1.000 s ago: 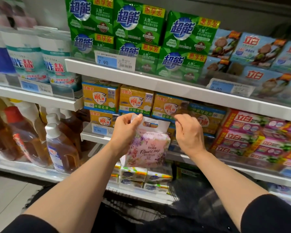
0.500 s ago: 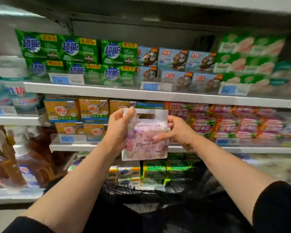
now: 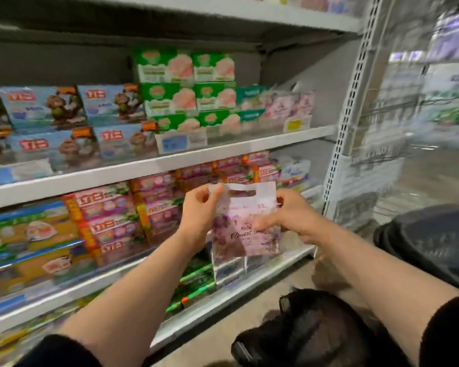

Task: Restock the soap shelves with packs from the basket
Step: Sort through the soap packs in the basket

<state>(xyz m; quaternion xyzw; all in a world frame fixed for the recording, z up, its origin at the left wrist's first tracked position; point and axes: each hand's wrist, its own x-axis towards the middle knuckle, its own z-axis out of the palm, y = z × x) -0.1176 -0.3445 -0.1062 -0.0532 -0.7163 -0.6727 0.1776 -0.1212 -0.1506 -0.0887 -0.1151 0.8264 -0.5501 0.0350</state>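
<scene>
A pink floral soap pack (image 3: 243,229) with a white handle top hangs upright in front of the middle shelf. My left hand (image 3: 198,215) pinches its upper left corner. My right hand (image 3: 284,218) grips its right edge, thumb across the front. Behind it the middle shelf (image 3: 96,178) carries rows of pink soap packs (image 3: 117,221). On the upper shelf, far right, several similar pink floral packs (image 3: 289,104) stand beside green boxes (image 3: 186,86). A black basket (image 3: 429,245) shows at the right edge, its contents hidden.
Blue soap packs (image 3: 64,123) fill the upper shelf's left. A perforated white upright (image 3: 347,120) ends the shelving on the right, with blurred wire racks beyond. A dark shoe (image 3: 302,329) and floor lie below. Yellow and blue packs (image 3: 29,234) sit at the lower left.
The view has swung right along the shelves. The pack went with my hands to the right end. My right hand shifted from the front to the pack's right edge.
</scene>
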